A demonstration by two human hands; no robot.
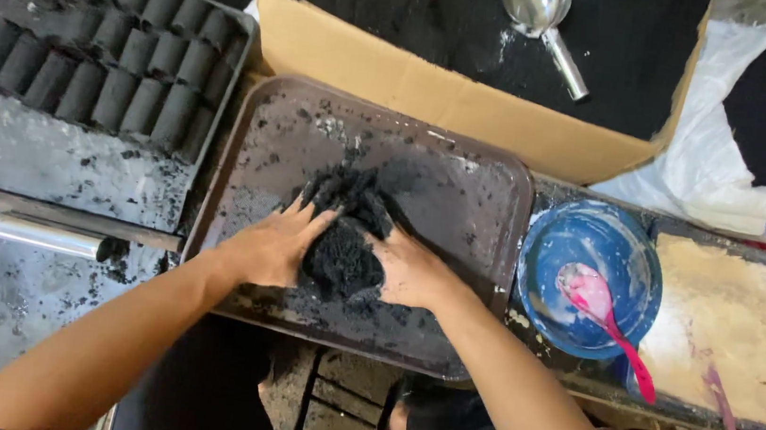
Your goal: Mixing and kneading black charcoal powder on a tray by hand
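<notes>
Both hands cup a black clump of charcoal paste (342,256) between them on a brown tray (479,206): left hand (270,249) with fingers spread against it, right hand (412,270) pressed to its other side. Beyond lie black cylinders (87,51) and a metal scoop (541,18) in a cardboard box (433,97).

Lighting: soft, even daylight, moderately bright, with no hard shadows. Glare: bright highlights on the metal scoop (542,14) above the dark tray (461,195) and on the metal tube (44,235) left of it. Exposure: black powder (347,240) at the tray's centre reads as near-featureless dark mass. Sharpness: slightly soft overall, compression smearing fine texture. Distortion: mild wide-angle stretch toward frame corners far from the tray.
</notes>
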